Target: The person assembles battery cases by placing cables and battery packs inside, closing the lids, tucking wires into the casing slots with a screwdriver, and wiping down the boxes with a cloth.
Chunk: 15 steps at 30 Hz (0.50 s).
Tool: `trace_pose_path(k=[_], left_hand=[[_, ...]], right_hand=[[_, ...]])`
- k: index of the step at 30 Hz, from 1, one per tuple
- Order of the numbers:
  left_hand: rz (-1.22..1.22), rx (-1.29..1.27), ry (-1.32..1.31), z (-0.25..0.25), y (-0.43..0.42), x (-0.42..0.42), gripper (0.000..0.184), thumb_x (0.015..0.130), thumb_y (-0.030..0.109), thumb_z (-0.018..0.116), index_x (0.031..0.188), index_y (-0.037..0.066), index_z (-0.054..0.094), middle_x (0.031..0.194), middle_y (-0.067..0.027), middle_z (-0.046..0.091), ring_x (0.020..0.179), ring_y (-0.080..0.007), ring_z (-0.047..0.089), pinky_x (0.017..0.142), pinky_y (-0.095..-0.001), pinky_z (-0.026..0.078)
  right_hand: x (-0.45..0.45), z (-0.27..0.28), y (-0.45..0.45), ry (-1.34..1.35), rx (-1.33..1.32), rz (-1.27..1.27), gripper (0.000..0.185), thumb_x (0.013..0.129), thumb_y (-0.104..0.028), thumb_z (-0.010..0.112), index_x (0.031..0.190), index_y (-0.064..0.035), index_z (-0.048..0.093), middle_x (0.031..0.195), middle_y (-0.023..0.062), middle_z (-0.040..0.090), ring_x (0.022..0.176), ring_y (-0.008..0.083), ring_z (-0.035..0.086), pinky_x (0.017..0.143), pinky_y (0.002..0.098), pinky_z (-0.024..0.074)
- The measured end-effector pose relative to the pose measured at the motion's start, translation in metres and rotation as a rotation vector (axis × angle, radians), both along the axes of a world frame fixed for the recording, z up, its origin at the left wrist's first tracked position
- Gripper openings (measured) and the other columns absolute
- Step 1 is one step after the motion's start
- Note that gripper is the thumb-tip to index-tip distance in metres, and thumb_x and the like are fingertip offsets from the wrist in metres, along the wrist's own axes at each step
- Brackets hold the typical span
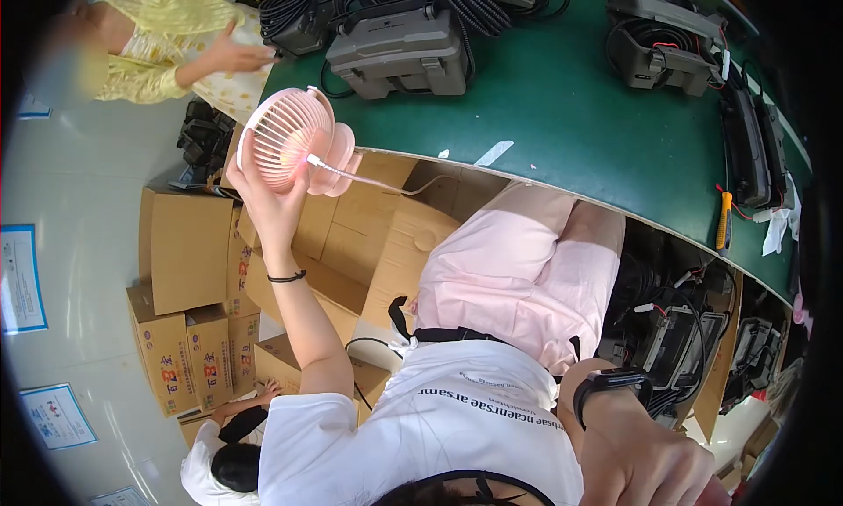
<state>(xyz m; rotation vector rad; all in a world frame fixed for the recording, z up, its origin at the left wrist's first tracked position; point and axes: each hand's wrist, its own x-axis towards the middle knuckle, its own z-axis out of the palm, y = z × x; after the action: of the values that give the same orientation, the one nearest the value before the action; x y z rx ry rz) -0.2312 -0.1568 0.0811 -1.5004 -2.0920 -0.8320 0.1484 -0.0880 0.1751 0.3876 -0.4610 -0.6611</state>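
My left hand (268, 198), a dark band on its wrist, is closed around the back of a small pink fan (290, 133). The fan has a slatted round housing and a stepped round base, and hangs tilted beside the table's left front corner. A pale cable (386, 187) is plugged into its back and trails right toward my lap. My right hand (645, 458), with a black watch (612, 381), is near the camera at the lower right. Its fingers are curled, and their tips and anything inside them are hidden.
On the green table (544, 93) stand grey cases (395, 54) with coiled black cables, and a yellow-handled screwdriver (724, 220) lies at the right. Cardboard boxes (189, 251) are stacked at left. A person in yellow (167, 23) stands at upper left; another person (219, 458) is at lower left.
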Motion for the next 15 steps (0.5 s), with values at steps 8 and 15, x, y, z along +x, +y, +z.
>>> trace_pose_path(k=[8, 15], left_hand=[[-0.025, -0.013, -0.027, -0.003, -0.003, -0.005, 0.093, 0.073, 0.015, 0.084, 0.152, 0.014, 0.036, 0.135, -0.0182, 0.037, 0.127, -0.0372, 0.041, 0.106, -0.0455, 0.039], [0.045, -0.021, 0.15, 0.004, 0.002, 0.009, 0.088, 0.074, 0.021, 0.083, 0.15, 0.012, 0.039, 0.139, -0.0204, 0.037, 0.13, -0.0394, 0.038, 0.109, -0.0496, 0.033]], right_hand=[[0.012, -0.01, -0.011, -1.127, 0.383, 2.052, 0.064, 0.107, -0.04, 0.035, 0.07, 0.0022, 0.065, 0.067, 0.0115, 0.06, 0.065, 0.0216, 0.059, 0.074, 0.0442, 0.0613], [0.019, -0.011, -0.008, -1.174, 0.289, 1.986, 0.063, 0.108, -0.038, 0.034, 0.071, 0.0011, 0.066, 0.069, 0.011, 0.061, 0.067, 0.0218, 0.061, 0.074, 0.0408, 0.0602]])
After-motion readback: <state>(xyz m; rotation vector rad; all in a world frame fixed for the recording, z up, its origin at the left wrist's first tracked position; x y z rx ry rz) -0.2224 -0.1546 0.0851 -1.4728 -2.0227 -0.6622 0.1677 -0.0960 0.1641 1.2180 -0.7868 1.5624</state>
